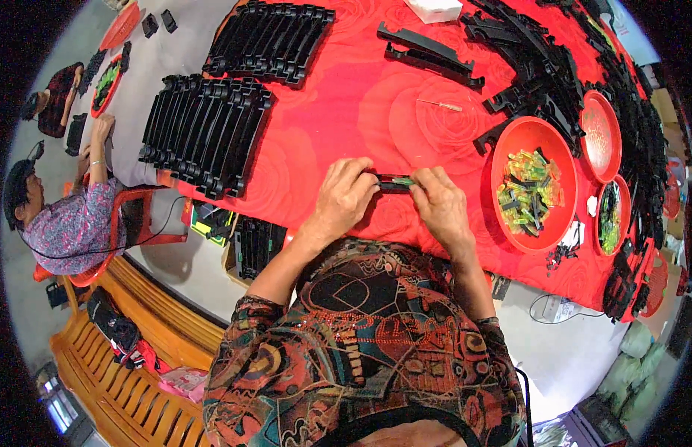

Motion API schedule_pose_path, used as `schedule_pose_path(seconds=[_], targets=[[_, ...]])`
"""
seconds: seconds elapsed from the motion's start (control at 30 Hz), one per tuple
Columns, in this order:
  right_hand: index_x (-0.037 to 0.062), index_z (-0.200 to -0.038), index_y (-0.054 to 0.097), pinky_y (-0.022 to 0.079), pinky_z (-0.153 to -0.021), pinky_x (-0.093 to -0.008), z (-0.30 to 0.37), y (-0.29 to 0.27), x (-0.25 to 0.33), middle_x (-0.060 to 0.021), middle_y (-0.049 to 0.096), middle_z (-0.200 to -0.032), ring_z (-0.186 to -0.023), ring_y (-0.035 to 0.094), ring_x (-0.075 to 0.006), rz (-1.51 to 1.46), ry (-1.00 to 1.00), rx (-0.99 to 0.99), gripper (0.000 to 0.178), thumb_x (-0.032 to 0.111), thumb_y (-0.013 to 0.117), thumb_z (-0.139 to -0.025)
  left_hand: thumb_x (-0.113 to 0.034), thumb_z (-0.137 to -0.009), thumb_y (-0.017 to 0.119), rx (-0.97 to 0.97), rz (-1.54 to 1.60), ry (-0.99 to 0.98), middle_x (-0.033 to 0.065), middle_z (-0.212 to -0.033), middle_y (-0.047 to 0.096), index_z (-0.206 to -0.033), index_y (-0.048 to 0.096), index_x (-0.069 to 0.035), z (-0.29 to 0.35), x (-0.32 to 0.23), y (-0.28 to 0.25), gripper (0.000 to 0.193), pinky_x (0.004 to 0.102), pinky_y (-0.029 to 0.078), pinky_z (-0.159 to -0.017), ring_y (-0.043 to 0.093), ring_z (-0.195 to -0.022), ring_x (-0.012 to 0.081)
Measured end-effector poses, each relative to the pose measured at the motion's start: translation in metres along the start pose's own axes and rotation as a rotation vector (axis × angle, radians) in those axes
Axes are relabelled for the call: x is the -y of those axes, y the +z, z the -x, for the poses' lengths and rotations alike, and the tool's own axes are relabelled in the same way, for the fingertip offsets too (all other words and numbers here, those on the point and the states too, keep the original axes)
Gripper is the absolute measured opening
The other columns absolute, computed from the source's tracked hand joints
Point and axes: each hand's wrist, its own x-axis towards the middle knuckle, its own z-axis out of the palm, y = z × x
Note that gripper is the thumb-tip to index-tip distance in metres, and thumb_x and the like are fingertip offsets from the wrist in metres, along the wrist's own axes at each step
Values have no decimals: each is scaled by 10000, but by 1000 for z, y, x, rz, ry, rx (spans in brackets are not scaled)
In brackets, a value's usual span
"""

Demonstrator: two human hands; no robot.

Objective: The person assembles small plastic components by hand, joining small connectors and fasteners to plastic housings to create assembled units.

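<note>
- My left hand (344,195) and right hand (440,205) grasp a narrow black plastic strip (389,187) between their fingers, near the close edge of the counter (301,138).
- I'd steady the left end, keep it level, and go lightly around the small green piece (405,181).
- Red rose-patterned cloth (350,82) covers the counter; a slatted orange-brown wooden bench (130,365) stands left.

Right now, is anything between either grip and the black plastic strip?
Nothing visible by the left grip, which holds one end of the black plastic strip. At the right grip, a green piece shows against the strip.
</note>
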Motion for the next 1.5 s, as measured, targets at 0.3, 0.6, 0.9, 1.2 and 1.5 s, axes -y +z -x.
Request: schedule_pose_path(seconds=[0.3,0.6,0.9,1.2,1.5], targets=[[60,-938,571,464,-632,-427,2,23,3,-145,553,-810,-753,573,-356,-8,35,-85,128,65,570,-810,-90,-706,677,73,18,-30,92,-872,565,-808,577,-37,-7,6,11,153,373,422,-694,533,-805,266],[20,-858,511,456,-632,-428,-2,27,8,-169,577,-798,-756,587,-361,17,146,-62,101,57,584,-799,-147,-708,687,130,-58,36,106,-923,565,-852,576,-37,-2,4,9,213,389,417,-738,524,-850,273],[15,-791,528,468,-620,-373,2,41,3,-149,570,-743,-704,599,-297,-175,169,-218,82,55,599,-781,-118,-690,670,95,-93,67,113,-958,552,-898,579,-40,3,6,12,240,403,406,-794,520,-881,278],[71,-870,574,472,-548,-456,14,38,10,-129,532,-908,-649,584,-346,53,57,-230,105,144,603,-801,-122,-747,588,197,-149,110,127,-980,535,-922,574,-40,3,5,13,193,401,416,-790,521,-889,286],[92,-982,561,482,-530,-461,16,38,0,-114,493,-932,-640,590,-339,83,19,-103,186,179,587,-820,-188,-750,661,325,-36,-92,148,-961,556,-971,539,-25,-23,-1,-13,300,416,434,-788,537,-891,330]])
